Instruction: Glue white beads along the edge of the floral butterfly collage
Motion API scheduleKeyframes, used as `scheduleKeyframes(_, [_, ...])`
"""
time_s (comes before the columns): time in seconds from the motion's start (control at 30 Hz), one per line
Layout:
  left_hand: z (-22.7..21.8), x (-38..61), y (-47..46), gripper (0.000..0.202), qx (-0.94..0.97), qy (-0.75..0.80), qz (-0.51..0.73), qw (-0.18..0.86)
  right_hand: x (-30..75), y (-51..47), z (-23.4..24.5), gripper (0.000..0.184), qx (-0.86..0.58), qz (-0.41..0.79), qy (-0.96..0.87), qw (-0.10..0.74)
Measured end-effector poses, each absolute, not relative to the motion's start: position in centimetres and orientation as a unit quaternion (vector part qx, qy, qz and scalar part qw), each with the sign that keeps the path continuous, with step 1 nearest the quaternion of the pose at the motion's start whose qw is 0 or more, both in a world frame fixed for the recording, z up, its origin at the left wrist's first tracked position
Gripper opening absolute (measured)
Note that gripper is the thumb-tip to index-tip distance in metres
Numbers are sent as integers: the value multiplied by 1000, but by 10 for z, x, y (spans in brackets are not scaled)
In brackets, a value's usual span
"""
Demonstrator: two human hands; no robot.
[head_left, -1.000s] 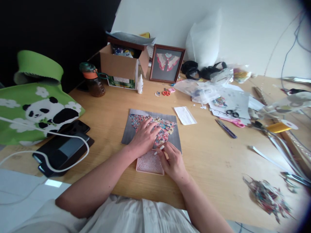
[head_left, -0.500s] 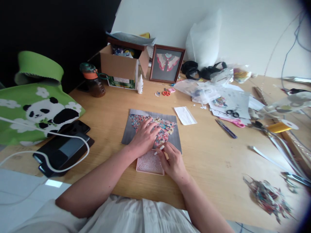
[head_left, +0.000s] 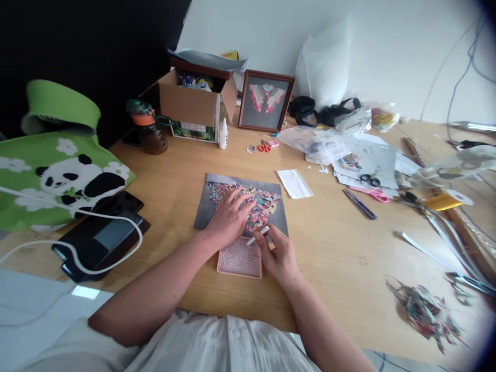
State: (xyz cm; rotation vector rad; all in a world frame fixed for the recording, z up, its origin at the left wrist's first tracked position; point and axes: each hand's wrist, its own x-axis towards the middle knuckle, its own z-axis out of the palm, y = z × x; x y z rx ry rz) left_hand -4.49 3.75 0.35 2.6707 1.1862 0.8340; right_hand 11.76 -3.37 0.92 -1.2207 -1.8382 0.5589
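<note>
My left hand (head_left: 232,214) lies flat with its fingers spread on a colourful patterned fabric piece, shaped like wings or a collar (head_left: 267,204), mounted on a grey sheet (head_left: 201,212). Between the thumb and fingers of my right hand (head_left: 279,253) is a slim white pen-like stick (head_left: 257,236). Its lower tip hangs over a pink tray (head_left: 239,276) that holds many tiny pale beads or grains. The tray's far edge meets the near edge of the grey sheet. My left palm hides part of the fabric piece.
A white packet (head_left: 295,183) lies right of the sheet. Farther right are a dark craft knife (head_left: 359,203), pink scissors (head_left: 374,194) and a heap of fabric scraps (head_left: 428,312). Behind stand a glue bottle (head_left: 223,134), a cardboard box (head_left: 189,106) and a picture frame (head_left: 266,101). Phones (head_left: 101,240) lie left.
My right hand has shifted slightly right and turned, so the white stick now slants with its tip over the tray. My left hand stays in place.
</note>
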Motion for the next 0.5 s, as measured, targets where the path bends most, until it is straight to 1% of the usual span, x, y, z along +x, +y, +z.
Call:
scheduleKeyframes(0.17, [4,-47,39,37,872,392,291,52,118,-34,11,28,-514,285,-676,443])
scheduleKeyframes(0.3, [3,-48,42,38,862,398,308,64,125,-23,23,30,-516,333,-630,475])
scheduleKeyframes(0.37, [3,-48,42,38,860,398,313,67,130,-8,31,31,-521,322,-622,488])
scheduleKeyframes(0.5, [2,-48,42,35,857,399,320,65,137,39,37,35,-555,245,-610,511])
